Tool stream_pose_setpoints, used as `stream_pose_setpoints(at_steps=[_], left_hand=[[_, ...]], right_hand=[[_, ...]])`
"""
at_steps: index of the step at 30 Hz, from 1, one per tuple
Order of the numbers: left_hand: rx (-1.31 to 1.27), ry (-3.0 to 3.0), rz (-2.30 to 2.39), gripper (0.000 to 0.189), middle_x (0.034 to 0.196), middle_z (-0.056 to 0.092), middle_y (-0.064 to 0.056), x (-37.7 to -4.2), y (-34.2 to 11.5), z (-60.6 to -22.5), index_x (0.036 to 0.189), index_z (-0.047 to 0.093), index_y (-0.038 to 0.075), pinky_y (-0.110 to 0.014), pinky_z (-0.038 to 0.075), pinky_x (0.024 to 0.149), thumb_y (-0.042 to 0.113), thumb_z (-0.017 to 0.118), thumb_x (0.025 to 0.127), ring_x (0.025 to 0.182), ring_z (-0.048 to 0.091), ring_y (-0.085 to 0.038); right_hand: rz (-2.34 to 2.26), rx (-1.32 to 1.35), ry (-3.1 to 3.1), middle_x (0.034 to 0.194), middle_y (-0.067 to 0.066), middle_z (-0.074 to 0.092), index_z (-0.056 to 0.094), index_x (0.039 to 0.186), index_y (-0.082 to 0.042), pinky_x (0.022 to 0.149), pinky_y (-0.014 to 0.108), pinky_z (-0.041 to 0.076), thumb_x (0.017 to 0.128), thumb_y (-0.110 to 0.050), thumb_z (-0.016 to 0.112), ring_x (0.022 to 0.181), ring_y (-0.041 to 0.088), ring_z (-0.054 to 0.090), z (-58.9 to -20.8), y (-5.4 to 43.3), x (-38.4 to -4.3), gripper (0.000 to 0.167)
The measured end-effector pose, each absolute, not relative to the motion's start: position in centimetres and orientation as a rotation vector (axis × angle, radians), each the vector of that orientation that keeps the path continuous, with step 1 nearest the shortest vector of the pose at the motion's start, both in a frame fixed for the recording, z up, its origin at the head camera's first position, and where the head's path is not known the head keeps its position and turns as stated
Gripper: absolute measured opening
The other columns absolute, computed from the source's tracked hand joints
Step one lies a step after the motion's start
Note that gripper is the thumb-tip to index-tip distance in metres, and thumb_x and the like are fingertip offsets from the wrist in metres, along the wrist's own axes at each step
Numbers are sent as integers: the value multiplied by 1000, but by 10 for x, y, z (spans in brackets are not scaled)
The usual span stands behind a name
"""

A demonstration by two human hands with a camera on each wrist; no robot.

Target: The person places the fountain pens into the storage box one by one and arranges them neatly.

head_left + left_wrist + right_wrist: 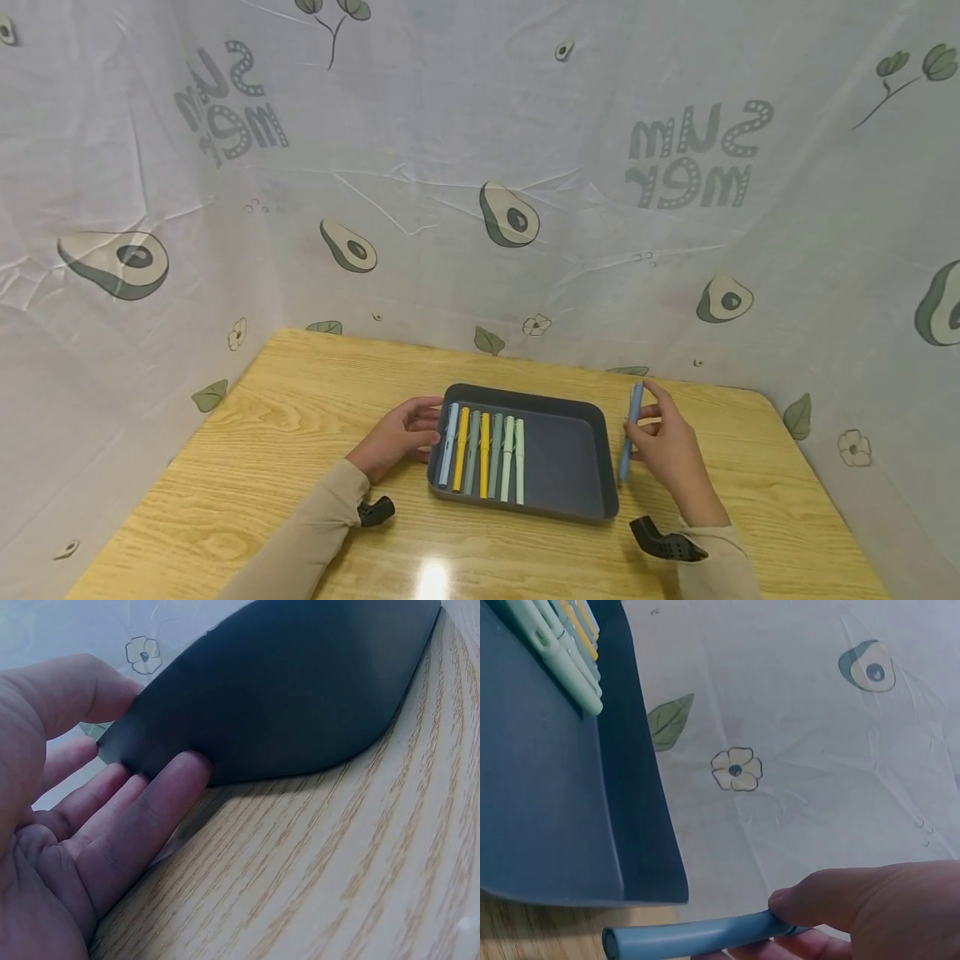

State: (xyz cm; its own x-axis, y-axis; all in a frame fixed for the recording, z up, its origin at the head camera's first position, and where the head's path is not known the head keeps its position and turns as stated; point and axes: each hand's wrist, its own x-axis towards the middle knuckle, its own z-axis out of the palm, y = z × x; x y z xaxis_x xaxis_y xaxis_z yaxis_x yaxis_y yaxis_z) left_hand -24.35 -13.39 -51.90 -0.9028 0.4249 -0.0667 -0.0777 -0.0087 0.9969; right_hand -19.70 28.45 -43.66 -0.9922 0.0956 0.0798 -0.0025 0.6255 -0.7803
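Note:
A dark grey tray (566,467) lies on the table with several pens side by side in its left half. From left to right come a light blue pen (448,446), a yellow pen (461,450), more yellow and grey-green ones, then two mint green pens (562,656). My left hand (403,435) holds the tray's left side, thumb at the rim and fingers (176,787) against the outer wall. Just right of the tray, my right hand (663,437) pinches a blue pen (632,429) between thumb and fingers. One end of this pen points toward the tray in the right wrist view.
The wooden table (300,400) extends around the tray on all sides. Behind it hangs a pale curtain (450,275) printed with avocados and leaves. Black wrist mounts (666,543) stick out from both sleeves.

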Motion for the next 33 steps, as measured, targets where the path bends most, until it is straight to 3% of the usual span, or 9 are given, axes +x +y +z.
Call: stream_pose_setpoints(at_steps=[18,29,33], left_hand=[[374,1927,1971,64,145,52,-24,-244,-134,-519,155,41,7,-45,61,84,5,69,98,125,60,-30],[387,1923,1963,65,146,50,-25,-244,-134,-522,156,40,6,-43,61,85,5,69,97,123,61,-28],[380,1919,1970,66,146,51,-24,-244,-134,-523,156,41,7,-43,61,84,5,69,97,122,61,-27]], right_hand=[[1233,-18,-2629,122,22,55,25,163,-9,64,36,63,99,-1,66,93,30,66,-424,272,-192,76],[1193,-6,-2622,121,20,59,30,161,-9,61,25,55,98,-5,68,93,28,67,-428,267,-192,74],[1248,5,-2635,121,18,57,29,161,-11,63,26,57,99,-5,68,92,25,67,-430,265,-192,74]])
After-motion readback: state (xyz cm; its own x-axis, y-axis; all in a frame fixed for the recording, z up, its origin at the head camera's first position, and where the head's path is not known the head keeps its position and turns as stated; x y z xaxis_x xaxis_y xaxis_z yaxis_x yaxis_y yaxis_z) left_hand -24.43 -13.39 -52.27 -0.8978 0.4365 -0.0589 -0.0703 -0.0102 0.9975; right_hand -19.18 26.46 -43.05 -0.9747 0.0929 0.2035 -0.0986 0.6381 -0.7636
